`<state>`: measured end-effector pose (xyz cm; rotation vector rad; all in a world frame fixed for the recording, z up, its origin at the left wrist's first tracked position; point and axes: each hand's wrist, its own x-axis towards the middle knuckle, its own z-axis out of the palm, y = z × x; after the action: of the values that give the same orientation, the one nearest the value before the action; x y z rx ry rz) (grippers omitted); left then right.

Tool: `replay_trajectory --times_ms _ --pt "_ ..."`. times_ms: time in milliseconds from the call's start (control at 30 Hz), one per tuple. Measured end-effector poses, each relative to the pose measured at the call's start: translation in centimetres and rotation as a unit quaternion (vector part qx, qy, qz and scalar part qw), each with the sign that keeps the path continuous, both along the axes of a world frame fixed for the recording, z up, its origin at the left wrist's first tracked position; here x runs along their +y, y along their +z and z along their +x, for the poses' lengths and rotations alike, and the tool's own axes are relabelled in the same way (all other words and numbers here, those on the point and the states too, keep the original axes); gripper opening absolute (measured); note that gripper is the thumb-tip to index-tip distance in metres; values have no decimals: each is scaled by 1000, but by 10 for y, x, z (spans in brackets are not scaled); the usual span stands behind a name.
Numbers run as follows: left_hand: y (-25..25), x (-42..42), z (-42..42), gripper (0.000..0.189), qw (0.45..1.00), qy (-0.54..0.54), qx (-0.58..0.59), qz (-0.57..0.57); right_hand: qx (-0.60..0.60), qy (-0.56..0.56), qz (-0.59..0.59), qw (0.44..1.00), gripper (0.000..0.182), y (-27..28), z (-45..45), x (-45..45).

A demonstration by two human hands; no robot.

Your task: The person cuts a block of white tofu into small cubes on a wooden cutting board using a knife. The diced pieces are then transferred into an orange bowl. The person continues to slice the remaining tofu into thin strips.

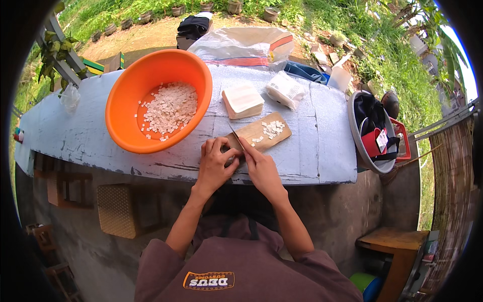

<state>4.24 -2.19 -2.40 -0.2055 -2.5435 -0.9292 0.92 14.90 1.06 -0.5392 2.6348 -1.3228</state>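
Note:
My right hand (262, 168) grips a knife, its thin blade (233, 131) pointing away over the left end of a wooden cutting board (260, 129). Beside it, my left hand (216, 164) has its fingers curled at the board's near left corner; whatever lies under those fingertips is hidden. Small white cut squares (273, 129) form a heap on the right half of the board, with a few loose ones nearer the blade. Just behind the board sits a stack of pale square sheets, probably dough wrappers (242, 100). A large orange plastic basin (117, 109) to the left contains many similar small squares.
A white plastic-wrapped pack (285, 90) lies behind the board on the light-blue table (298, 151). Clear plastic sacking (241, 45) covers the far edge. At the right end stands a grey tub (353, 124) with dark cloth and a red container. Woven stools (115, 211) stand below left.

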Motion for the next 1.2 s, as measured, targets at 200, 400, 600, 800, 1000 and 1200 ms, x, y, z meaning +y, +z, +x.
replay_trajectory --times_ms 200,400,600,800,1000,1200 --pt "-1 0 -1 14 1000 3 11 7 -69 -8 58 996 44 28 42 26" --pt "0 0 -2 13 1000 -3 8 16 -58 -15 58 997 47 20 48 29" --pt "-4 -1 -3 14 1000 0 6 24 -27 -13 46 998 46 7 13 -6" --pt "-1 0 -4 17 1000 7 1 31 -28 -3 -1 1000 43 7 11 0" --pt "-3 0 -5 17 999 14 7 29 -92 -12 51 994 44 34 47 22" --pt "-2 1 -5 17 1000 16 4 23 -87 -22 41 995 47 39 56 30"
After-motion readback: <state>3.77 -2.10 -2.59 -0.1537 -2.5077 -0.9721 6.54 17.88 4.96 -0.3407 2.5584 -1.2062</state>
